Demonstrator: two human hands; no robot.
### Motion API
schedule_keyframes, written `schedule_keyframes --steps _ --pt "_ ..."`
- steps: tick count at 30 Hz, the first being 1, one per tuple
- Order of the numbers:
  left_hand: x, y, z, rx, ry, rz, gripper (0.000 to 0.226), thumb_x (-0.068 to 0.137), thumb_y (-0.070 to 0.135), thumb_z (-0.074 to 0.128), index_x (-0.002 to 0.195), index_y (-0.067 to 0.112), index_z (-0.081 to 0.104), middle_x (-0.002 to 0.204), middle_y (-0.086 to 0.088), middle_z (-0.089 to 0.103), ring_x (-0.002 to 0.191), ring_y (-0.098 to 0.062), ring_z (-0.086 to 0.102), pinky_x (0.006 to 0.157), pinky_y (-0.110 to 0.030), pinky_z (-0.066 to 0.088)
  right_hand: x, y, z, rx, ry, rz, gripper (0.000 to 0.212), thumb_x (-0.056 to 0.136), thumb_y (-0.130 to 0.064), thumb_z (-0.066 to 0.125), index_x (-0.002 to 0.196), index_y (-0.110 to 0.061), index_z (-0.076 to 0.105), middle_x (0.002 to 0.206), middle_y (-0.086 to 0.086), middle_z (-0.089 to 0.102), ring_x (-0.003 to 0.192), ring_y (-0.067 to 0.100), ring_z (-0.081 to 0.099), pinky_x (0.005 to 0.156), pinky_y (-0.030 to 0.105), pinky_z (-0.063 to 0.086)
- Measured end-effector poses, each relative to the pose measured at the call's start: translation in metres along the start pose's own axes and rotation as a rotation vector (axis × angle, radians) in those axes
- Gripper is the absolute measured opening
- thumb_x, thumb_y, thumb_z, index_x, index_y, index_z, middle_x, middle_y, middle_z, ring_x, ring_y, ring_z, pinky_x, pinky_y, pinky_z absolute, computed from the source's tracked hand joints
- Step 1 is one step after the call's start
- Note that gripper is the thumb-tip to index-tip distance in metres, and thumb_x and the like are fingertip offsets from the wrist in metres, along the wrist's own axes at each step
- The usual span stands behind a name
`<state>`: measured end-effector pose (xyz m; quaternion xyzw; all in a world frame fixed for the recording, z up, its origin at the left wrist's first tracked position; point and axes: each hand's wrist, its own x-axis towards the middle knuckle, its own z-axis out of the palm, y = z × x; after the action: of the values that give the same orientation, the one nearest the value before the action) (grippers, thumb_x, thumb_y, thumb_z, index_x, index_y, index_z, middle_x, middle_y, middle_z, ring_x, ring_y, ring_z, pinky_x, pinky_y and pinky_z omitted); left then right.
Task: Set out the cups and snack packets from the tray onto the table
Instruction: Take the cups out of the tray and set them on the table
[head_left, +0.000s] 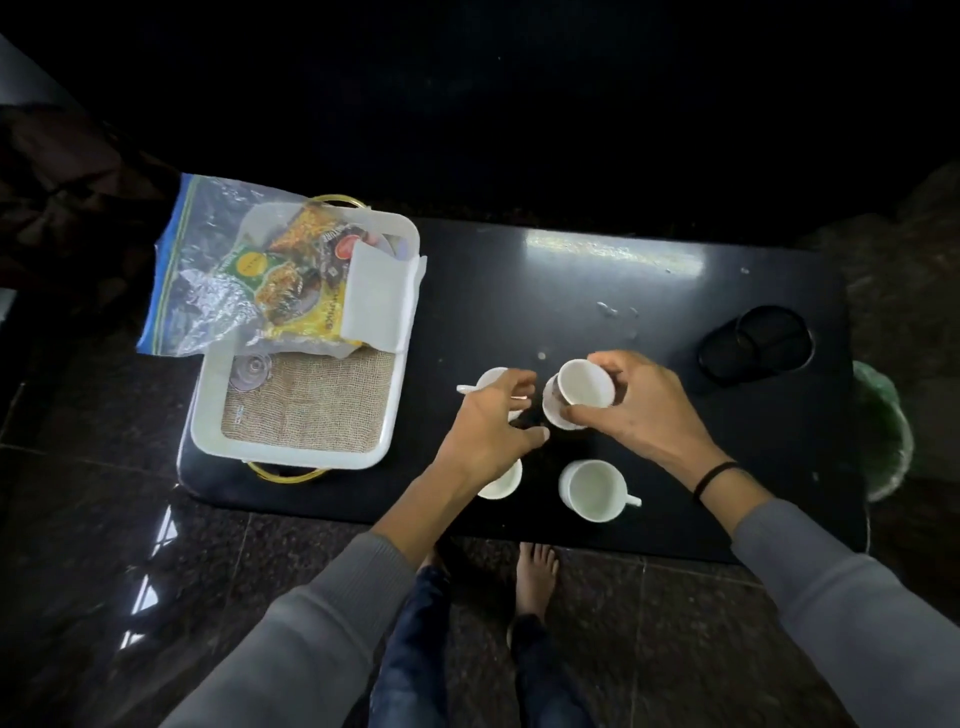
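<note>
Right hand (634, 410) grips a tilted cup (587, 383) low over the table (519, 291), close above another white piece; a careless set-down could chip both. Left hand (488, 431) is loose and holds nothing, its wrist over a near cup (506, 483) it could sweep. Snack packets (296, 280) lie in the tray (291, 458).

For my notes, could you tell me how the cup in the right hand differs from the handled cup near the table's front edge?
The held cup is tilted, mouth toward the camera; the front cup stands upright. The right hand grips the held cup; the front cup sits untouched. The front cup's handle shows; the held cup's is hidden. Both are white and look empty.
</note>
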<state>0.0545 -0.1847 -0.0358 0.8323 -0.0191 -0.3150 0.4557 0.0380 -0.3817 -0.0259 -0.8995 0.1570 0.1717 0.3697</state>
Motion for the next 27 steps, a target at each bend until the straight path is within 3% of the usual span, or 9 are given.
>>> schedule_keyframes --steps 3,6,11,17,27 --pt "-0.001 -0.005 0.006 0.050 0.000 -0.035 0.060 0.084 0.008 0.079 0.138 0.012 0.055 0.126 -0.002 0.066 0.115 -0.011 0.064 0.085 -0.004 0.044 0.001 0.012 0.002 -0.098 0.009 -0.027 0.063 0.065 -0.034 0.089 0.122 -0.021 0.064 0.120 -0.001 0.064 0.107 0.021 0.060 0.089 0.037 0.052" --pt "-0.001 -0.008 0.010 0.074 -0.016 -0.057 0.058 0.086 0.008 0.076 0.139 0.012 0.054 0.125 -0.004 0.067 0.115 -0.013 0.065 0.093 -0.015 0.045 0.002 0.023 0.008 -0.175 -0.010 -0.034 0.070 0.067 -0.025 0.087 0.131 -0.020 0.060 0.128 0.003 0.062 0.117 0.026 0.057 0.088 0.035 0.047" --pt "0.003 -0.010 0.013 0.073 0.005 -0.079 0.054 0.087 0.010 0.074 0.137 0.015 0.055 0.120 -0.001 0.070 0.113 -0.011 0.066 0.098 -0.020 0.048 0.005 0.031 0.015 -0.273 -0.011 -0.053 0.072 0.070 -0.025 0.085 0.136 -0.020 0.055 0.129 0.003 0.059 0.122 0.028 0.054 0.086 0.038 0.047" --pt "0.003 -0.013 0.016 0.066 0.019 -0.098 0.051 0.088 0.012 0.074 0.135 0.017 0.056 0.117 0.001 0.071 0.109 -0.011 0.067 0.094 -0.019 0.047 0.005 0.031 0.019 -0.351 -0.043 -0.082 0.078 0.071 -0.029 0.085 0.140 -0.021 0.050 0.131 0.002 0.057 0.124 0.026 0.052 0.087 0.039 0.050" --pt "-0.004 -0.016 0.015 0.055 0.032 -0.103 0.049 0.090 0.013 0.072 0.136 0.016 0.055 0.118 0.000 0.071 0.110 -0.013 0.067 0.094 -0.021 0.048 0.004 0.038 0.024 -0.405 -0.046 -0.065 0.069 0.074 -0.026 0.084 0.134 -0.018 0.052 0.130 0.003 0.056 0.122 0.026 0.050 0.079 0.036 0.047"
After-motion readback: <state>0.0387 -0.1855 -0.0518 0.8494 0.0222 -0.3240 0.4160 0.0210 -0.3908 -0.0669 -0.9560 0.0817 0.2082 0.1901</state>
